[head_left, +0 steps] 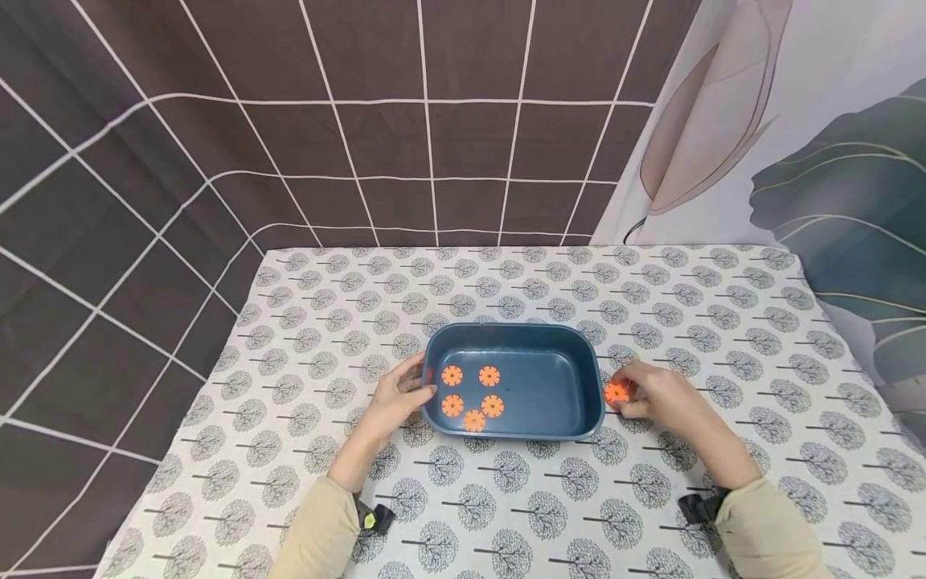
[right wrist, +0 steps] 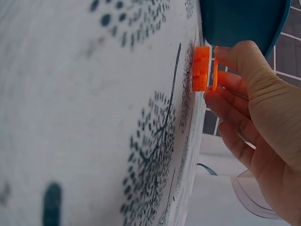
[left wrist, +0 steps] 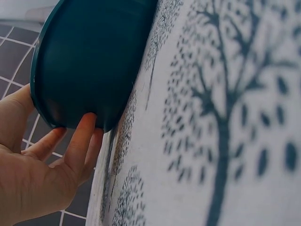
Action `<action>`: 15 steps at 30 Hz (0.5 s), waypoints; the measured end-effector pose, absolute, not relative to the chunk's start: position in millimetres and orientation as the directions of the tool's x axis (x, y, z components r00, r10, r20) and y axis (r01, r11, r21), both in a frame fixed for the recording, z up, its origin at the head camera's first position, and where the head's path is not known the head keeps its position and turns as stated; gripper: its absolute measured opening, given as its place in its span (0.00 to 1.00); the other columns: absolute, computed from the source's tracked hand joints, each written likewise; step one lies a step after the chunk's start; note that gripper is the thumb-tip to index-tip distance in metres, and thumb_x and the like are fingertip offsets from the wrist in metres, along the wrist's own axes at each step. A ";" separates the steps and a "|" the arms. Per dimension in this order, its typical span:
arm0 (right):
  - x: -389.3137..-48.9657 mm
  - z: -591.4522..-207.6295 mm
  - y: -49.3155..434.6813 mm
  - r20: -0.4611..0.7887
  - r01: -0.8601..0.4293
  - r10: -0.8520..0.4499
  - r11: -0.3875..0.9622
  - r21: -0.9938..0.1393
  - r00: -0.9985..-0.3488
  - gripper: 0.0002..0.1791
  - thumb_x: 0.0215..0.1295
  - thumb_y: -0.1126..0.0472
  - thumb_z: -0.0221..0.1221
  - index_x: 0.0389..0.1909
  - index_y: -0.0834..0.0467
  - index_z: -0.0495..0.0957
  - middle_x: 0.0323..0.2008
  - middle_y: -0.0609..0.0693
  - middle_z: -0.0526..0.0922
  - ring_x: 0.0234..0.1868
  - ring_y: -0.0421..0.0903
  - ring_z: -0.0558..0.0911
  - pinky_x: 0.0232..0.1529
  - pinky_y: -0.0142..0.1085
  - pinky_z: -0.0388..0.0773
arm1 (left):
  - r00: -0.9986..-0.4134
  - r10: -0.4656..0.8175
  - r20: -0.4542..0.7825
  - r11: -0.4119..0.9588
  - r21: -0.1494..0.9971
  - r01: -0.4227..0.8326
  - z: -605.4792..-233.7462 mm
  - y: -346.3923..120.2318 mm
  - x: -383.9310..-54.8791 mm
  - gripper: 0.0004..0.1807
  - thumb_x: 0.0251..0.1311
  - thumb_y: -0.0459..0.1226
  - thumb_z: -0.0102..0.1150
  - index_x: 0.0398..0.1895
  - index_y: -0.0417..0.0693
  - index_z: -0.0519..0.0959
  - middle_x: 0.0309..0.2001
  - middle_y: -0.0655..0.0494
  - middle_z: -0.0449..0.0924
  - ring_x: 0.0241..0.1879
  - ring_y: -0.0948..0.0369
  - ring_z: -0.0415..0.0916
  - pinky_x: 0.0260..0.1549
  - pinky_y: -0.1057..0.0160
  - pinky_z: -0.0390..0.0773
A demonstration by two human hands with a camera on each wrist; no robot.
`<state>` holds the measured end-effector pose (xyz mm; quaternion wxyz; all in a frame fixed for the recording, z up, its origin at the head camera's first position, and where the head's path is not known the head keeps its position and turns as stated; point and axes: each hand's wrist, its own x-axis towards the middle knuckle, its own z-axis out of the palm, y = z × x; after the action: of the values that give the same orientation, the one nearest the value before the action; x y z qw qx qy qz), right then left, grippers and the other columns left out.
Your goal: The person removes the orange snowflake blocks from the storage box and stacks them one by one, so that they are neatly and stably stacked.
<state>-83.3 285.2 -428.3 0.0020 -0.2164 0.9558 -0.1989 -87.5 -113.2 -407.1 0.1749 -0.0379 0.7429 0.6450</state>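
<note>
A dark blue rectangular tub [head_left: 538,398] stands on the table. Several orange notched discs [head_left: 489,375] lie flat on its floor, toward the left end. My left hand [head_left: 394,398] touches the tub's left end, its fingertips [left wrist: 85,123] against the outer wall. Just beyond the right end, my right hand [head_left: 661,398] pinches one orange disc [right wrist: 215,70] between thumb and fingers. A short stack of orange discs [right wrist: 201,68] sits on the cloth right under it, with a narrow gap between the held disc and the stack.
A white cloth [head_left: 347,346] printed with grey trees covers the table. Behind and to the left hangs a dark curtain [head_left: 376,137] with white grid lines. A pale curtain [head_left: 817,48] with leaf shapes hangs at the right.
</note>
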 end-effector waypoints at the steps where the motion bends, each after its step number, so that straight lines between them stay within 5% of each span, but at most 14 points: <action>1: -83.0 -427.9 285.1 0.073 -0.406 -0.411 0.830 -0.383 -0.909 0.22 0.41 0.55 0.71 0.39 0.58 0.79 0.33 0.48 0.83 0.31 0.42 0.80 0.35 0.41 0.83 | -0.936 0.170 -0.308 0.165 0.945 -0.281 -407.2 -113.2 -87.6 0.35 0.53 0.28 0.57 0.68 0.45 0.61 0.65 0.42 0.64 0.61 0.46 0.64 0.48 0.58 0.80; 15: -82.5 -427.9 286.6 0.060 -0.403 -0.413 0.833 -0.380 -0.909 0.22 0.41 0.55 0.71 0.40 0.58 0.79 0.35 0.49 0.83 0.32 0.44 0.81 0.36 0.43 0.83 | -0.937 0.163 -0.309 0.140 0.947 -0.288 -430.0 -117.4 -94.6 0.36 0.53 0.29 0.59 0.68 0.48 0.62 0.64 0.44 0.65 0.61 0.47 0.65 0.47 0.57 0.80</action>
<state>-82.5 286.6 -427.9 0.0125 -0.2131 0.9572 -0.1956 -94.6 -117.4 -430.0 0.1726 -0.0425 0.7349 0.6545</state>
